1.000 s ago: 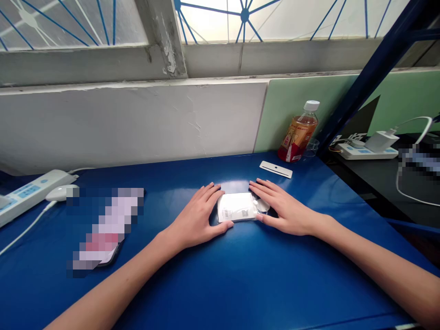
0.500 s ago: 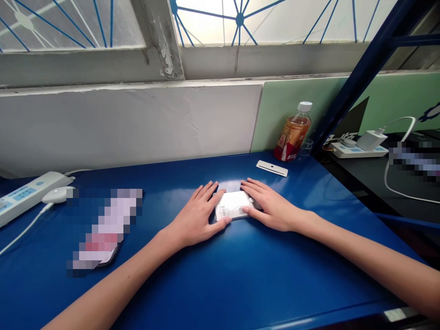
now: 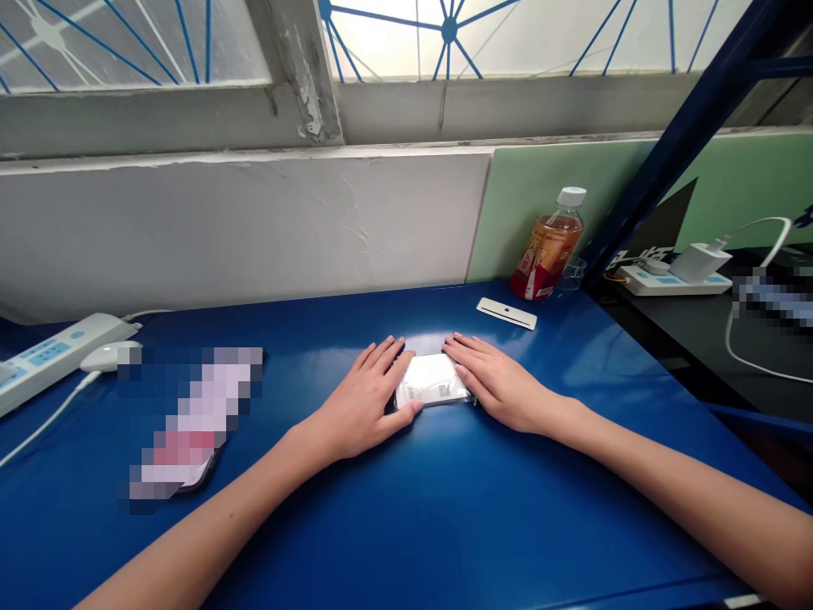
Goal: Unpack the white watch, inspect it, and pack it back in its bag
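Observation:
A small white packet (image 3: 429, 380) in clear wrap, with printed labels, lies flat on the blue table (image 3: 406, 508) in the middle. My left hand (image 3: 362, 398) rests flat at the packet's left edge, fingers stretched out, thumb against its near corner. My right hand (image 3: 492, 377) lies flat on the packet's right side, fingers stretched out over that end and covering part of it. Neither hand grips the packet.
A tea bottle (image 3: 546, 250) stands at the back right, with a white strip (image 3: 506, 313) lying in front of it. A power strip (image 3: 44, 360) and a white mouse (image 3: 107, 356) sit at the left, next to a blurred-out object (image 3: 190, 424). A dark side table with a charger (image 3: 695, 263) stands beyond the right edge.
My right hand has slid left over the packet's right end, covering the clear tab seen there before. My left hand has hardly moved.

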A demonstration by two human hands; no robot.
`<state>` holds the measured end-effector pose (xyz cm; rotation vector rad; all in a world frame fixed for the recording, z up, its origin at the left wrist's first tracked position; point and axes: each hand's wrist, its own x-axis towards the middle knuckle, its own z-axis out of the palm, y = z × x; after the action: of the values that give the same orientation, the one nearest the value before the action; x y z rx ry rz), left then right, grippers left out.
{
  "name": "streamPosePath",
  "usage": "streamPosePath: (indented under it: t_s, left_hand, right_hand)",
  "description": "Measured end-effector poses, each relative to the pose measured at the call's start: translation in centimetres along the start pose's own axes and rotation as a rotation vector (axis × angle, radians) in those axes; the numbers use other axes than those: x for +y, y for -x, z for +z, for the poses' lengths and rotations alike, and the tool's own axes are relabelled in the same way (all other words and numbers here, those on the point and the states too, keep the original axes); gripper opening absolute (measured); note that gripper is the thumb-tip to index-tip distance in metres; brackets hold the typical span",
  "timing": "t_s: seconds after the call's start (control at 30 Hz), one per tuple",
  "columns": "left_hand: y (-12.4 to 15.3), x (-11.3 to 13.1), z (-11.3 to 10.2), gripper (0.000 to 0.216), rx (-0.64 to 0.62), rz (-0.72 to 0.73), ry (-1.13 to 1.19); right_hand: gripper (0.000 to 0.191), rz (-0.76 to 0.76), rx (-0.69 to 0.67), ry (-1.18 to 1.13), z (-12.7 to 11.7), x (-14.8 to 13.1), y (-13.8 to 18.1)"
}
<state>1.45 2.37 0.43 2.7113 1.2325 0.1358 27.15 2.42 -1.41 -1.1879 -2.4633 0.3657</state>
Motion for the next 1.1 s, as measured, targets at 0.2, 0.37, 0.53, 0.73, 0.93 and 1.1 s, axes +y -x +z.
streamPosePath:
  t_s: [0.2, 0.37, 0.53, 0.73, 0.93, 1.1]
  left_hand:
    - [-0.1, 0.0, 0.0, 0.07, -0.008, 0.007, -0.013]
    - [-0.1, -0.1, 0.2, 0.07, -0.012, 0.004, -0.022]
    - [0.1, -0.2, 0.2, 0.068, 0.013, 0.012, 0.004]
    - [0.1, -0.2, 0.1, 0.065, 0.022, 0.006, 0.02]
    - [0.1, 0.1, 0.0, 0.065, 0.006, -0.018, -0.002]
    - [0.1, 0.2, -0.1, 0.064, 0.016, -0.023, 0.025]
  right_hand:
    - [0.051, -0.015, -0.037, -0.052, -0.5, 0.1, 0.0]
    - [0.05, -0.012, -0.058, -0.088, -0.6, 0.5, -0.1]
    - [0.049, -0.029, -0.017, -0.176, -0.9, 1.1, -0.2]
    - [0.046, -0.107, 0.001, -0.113, -1.8, 2.0, 0.3]
    - [0.031, -0.161, 0.075, 0.031, -2.5, 3.2, 0.3]
    - [0.028, -0.226, 0.067, 0.004, -2.6, 3.5, 0.2]
